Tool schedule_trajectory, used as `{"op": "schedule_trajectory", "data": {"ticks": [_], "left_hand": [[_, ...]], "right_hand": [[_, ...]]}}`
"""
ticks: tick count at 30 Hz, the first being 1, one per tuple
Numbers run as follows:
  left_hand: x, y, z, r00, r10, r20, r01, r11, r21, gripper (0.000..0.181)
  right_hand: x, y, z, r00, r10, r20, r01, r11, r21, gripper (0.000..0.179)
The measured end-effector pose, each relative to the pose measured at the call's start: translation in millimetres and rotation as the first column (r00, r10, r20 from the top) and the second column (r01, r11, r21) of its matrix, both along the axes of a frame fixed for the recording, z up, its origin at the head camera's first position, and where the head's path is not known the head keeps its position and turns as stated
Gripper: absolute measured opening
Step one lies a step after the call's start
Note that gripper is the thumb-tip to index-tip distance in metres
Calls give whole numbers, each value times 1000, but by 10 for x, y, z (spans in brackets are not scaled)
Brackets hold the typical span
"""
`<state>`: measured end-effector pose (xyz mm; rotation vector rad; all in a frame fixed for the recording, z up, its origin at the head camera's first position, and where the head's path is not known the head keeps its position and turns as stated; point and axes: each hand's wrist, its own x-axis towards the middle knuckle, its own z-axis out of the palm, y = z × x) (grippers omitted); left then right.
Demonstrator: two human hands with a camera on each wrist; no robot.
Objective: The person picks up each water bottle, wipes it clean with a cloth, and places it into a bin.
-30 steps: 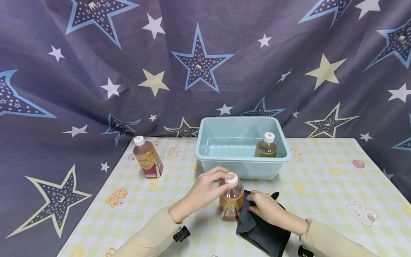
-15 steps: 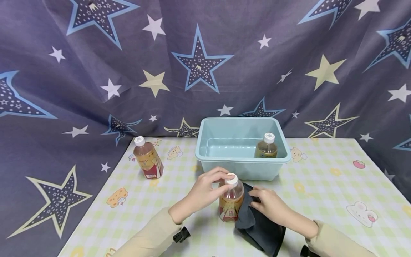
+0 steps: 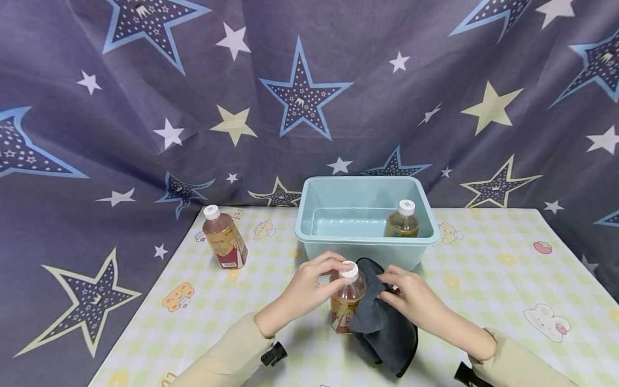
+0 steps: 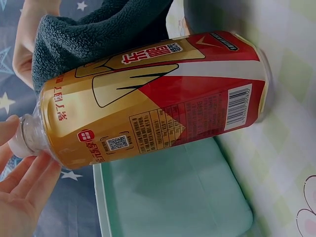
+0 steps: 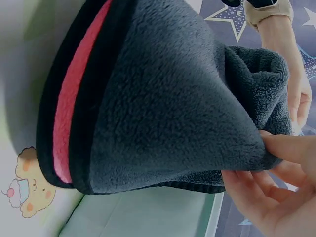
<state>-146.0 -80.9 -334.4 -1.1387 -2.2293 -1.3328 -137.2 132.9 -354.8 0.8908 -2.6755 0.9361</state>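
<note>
My left hand grips the white cap of a drink bottle with a gold and red label, which stands upright on the table in front of the blue bin. A dark grey plush cloth with black edging hangs bunched from my right hand, pinched between thumb and fingers. The cloth lies against the right side of the bottle and covers part of its label in the head view. In the right wrist view a pink strip shows between black bands at the cloth's edge.
A light blue plastic bin stands at the back of the table, with one white-capped bottle inside at its right end. Another gold and red bottle is at the far left. A checked cloth covers the table.
My right hand has shifted up and away along the bottle's right side, carrying the grey cloth, which now hangs more lifted and covers more of the label. My left hand stays on the cap.
</note>
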Motion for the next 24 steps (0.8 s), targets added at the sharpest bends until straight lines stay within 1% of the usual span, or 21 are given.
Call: {"op": "schedule_trajectory", "data": {"ticks": [4, 9, 19, 24], "left_hand": [[0, 2, 3, 1000, -5, -6, 5, 1000, -1, 19], [1, 0, 13, 1000, -9, -14, 9, 1000, -4, 19], [4, -4, 20, 1000, -6, -21, 6, 1000, -8, 19], [3, 0, 22, 1000, 0, -17, 0, 1000, -9, 19]], "right_hand": [[-4, -3, 5, 1000, -2, -2, 2, 1000, -3, 16], [-19, -11, -34, 1000, -7, -2, 7, 1000, 1, 15], [-77, -18, -207, 999, 8, 46, -11, 998, 66, 12], [-102, -18, -297, 999, 19, 39, -22, 996, 86, 13]]}}
